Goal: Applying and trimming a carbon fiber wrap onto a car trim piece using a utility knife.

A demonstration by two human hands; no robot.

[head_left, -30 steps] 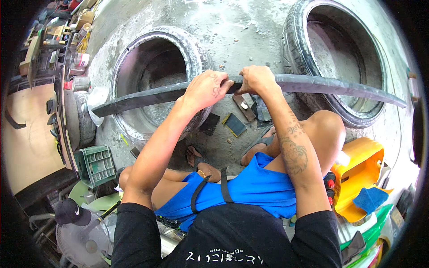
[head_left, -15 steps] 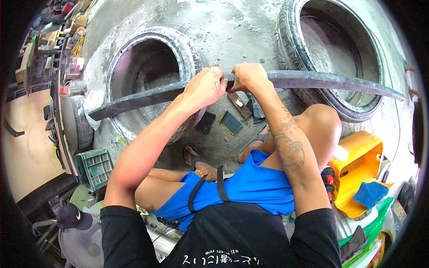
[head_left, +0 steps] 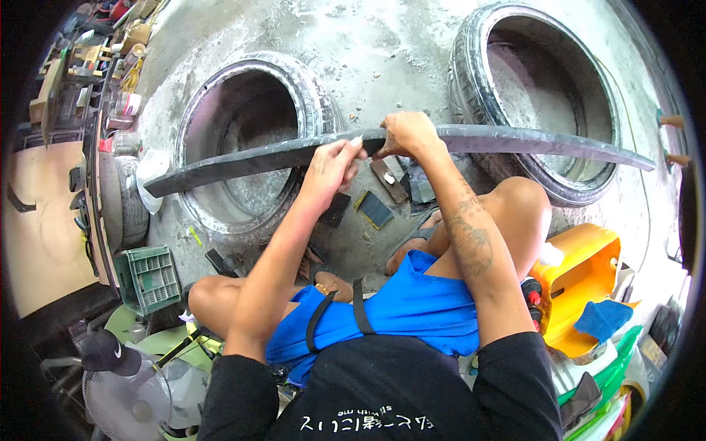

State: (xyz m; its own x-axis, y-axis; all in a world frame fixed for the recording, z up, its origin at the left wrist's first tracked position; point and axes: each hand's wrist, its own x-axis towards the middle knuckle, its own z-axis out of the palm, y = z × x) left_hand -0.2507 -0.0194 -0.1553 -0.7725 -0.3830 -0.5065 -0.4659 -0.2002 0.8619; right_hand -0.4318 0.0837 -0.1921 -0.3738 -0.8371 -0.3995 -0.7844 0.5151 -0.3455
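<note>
Curved strip point(head_left: 515, 140) extends either side of the right hand point(head_left: 409, 134), whose fingers close around its middle. The left hand point(head_left: 331, 167) has dropped back, fingers curled, any hold unclear, so the right likely steadies it.

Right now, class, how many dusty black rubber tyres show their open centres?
2: a left tyre and a right tyre, both on the grey concrete floor and partly hidden behind the long, dark, curved strip. Others may be hidden among the clutter at far left.
</note>
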